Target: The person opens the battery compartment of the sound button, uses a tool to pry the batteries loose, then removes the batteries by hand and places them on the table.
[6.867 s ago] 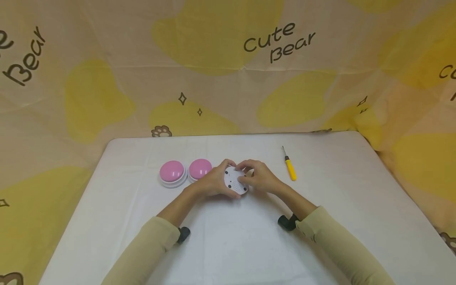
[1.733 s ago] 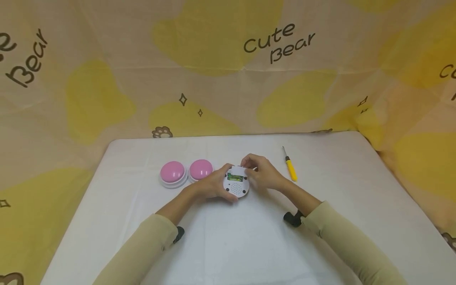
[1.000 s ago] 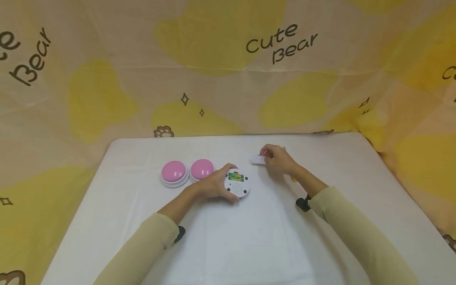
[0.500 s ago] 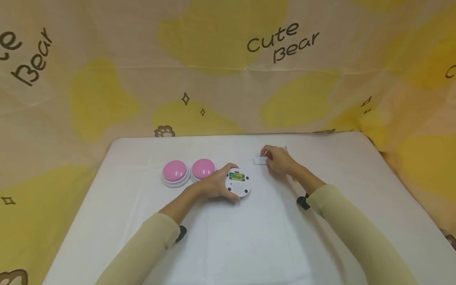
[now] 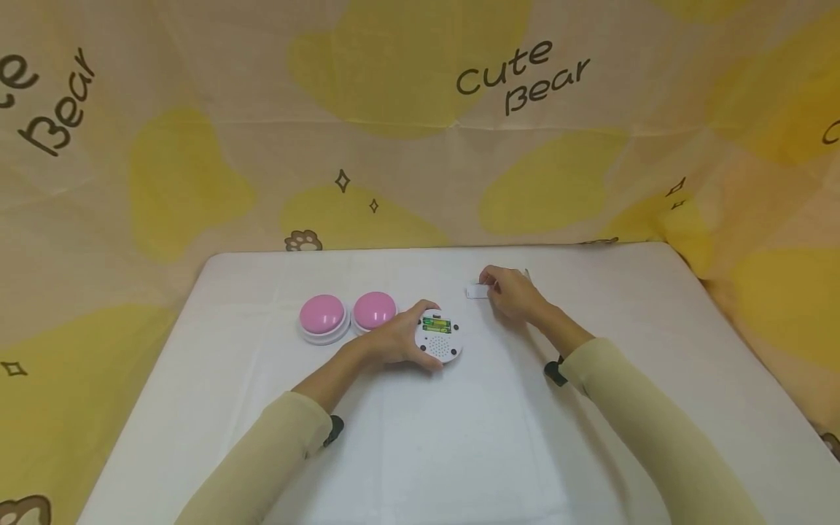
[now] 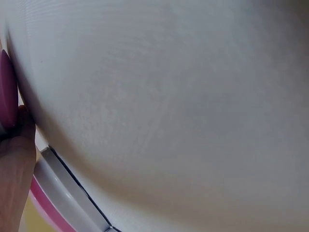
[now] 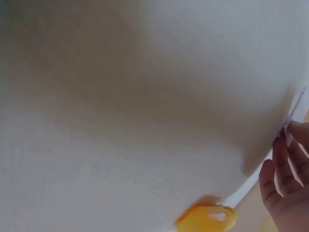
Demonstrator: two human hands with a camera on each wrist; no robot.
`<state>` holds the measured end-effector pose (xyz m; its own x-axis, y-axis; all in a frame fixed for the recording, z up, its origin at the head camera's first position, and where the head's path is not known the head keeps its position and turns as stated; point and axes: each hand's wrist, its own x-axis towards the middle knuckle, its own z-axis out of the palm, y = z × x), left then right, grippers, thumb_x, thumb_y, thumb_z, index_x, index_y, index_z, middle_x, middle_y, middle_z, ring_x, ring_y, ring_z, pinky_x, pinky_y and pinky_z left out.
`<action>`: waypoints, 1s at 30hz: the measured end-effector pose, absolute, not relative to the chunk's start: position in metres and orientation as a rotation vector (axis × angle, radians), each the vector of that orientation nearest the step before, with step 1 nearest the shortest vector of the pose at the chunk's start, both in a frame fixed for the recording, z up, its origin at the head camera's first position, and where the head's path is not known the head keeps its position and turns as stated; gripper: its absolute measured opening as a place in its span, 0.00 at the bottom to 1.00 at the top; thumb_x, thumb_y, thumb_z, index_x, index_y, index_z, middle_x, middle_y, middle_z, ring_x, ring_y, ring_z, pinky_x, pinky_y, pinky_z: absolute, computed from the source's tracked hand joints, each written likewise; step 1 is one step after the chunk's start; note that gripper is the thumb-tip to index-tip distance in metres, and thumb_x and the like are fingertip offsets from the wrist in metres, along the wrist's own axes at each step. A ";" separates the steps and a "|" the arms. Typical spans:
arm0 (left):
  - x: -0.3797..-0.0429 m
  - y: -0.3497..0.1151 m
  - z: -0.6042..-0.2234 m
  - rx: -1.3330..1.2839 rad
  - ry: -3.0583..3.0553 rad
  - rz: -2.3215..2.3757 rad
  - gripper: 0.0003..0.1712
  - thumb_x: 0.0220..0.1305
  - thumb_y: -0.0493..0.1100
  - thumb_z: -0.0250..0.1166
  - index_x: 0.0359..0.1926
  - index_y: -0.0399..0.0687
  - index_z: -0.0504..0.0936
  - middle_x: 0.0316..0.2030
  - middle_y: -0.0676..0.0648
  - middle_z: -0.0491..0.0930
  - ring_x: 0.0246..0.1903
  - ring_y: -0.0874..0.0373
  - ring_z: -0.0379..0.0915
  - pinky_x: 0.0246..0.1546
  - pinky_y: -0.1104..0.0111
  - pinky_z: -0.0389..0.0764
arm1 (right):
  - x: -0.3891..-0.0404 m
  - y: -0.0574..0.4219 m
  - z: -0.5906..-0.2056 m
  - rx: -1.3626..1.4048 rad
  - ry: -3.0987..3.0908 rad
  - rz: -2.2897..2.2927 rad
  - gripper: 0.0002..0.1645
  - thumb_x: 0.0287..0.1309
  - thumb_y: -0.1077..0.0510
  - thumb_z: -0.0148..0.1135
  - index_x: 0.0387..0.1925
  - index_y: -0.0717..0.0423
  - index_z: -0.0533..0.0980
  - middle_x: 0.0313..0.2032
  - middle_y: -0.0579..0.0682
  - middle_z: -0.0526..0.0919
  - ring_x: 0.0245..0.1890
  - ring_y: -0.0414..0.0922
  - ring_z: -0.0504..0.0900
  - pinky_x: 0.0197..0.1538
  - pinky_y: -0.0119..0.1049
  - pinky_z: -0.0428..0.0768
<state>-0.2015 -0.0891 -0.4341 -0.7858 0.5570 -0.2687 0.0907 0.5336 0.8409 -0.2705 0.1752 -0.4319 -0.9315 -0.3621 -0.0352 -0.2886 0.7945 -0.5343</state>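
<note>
My left hand point(image 5: 395, 340) grips a round white push-button point(image 5: 438, 350) by its rim, with its underside turned up. Two green batteries point(image 5: 437, 326) lie in its uncovered compartment, above a patch of speaker holes. In the left wrist view its pink dome point(image 6: 7, 92) shows at the left edge. To the right and farther back, my right hand point(image 5: 515, 293) pinches a small white battery cover point(image 5: 477, 292) between thumb and fingers, close to the tabletop. In the right wrist view the cover point(image 7: 299, 104) stands out thin beyond the fingertips.
Two more pink-domed buttons stand upright left of my left hand, one at the outside point(image 5: 321, 315) and one point(image 5: 375, 311) partly behind the hand. A screwdriver lies mostly hidden by my right hand; its shaft point(image 5: 527, 274) and yellow handle point(image 7: 205, 220) show in part. White cloth covers the table point(image 5: 426, 452).
The cover, earlier on the button's underside, has come off and exposed the batteries. My right hand has carried it right and back to the tabletop. My left hand keeps its grip.
</note>
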 end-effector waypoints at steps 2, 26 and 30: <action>-0.201 -0.089 -0.434 0.523 2.258 1.199 0.57 0.44 0.48 0.82 0.72 0.56 0.57 0.53 0.49 0.74 0.50 0.54 0.72 0.53 0.60 0.73 | -0.270 0.175 -0.432 -0.531 2.861 -0.809 0.16 0.62 0.70 0.54 0.50 0.64 0.77 0.47 0.61 0.82 0.44 0.54 0.79 0.50 0.48 0.77; -0.201 -0.090 -0.436 0.542 2.246 1.229 0.57 0.44 0.48 0.83 0.71 0.56 0.58 0.53 0.49 0.75 0.50 0.54 0.72 0.54 0.59 0.72 | -0.256 0.212 -0.422 -0.367 2.949 -0.578 0.40 0.67 0.53 0.55 0.76 0.57 0.54 0.69 0.70 0.57 0.66 0.70 0.61 0.63 0.68 0.60; -0.202 -0.090 -0.437 0.571 2.243 1.233 0.57 0.44 0.48 0.82 0.71 0.55 0.58 0.52 0.50 0.75 0.49 0.55 0.73 0.53 0.60 0.72 | -0.250 0.220 -0.425 -0.345 2.965 -0.528 0.41 0.66 0.53 0.54 0.76 0.58 0.54 0.71 0.71 0.55 0.68 0.70 0.58 0.66 0.67 0.56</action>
<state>-0.2023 -0.0903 -0.4373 -0.7799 0.5810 -0.2329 0.1145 0.4983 0.8594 -0.2495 0.2200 -0.4251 -0.9681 -0.2410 -0.0681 -0.2026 0.9136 -0.3525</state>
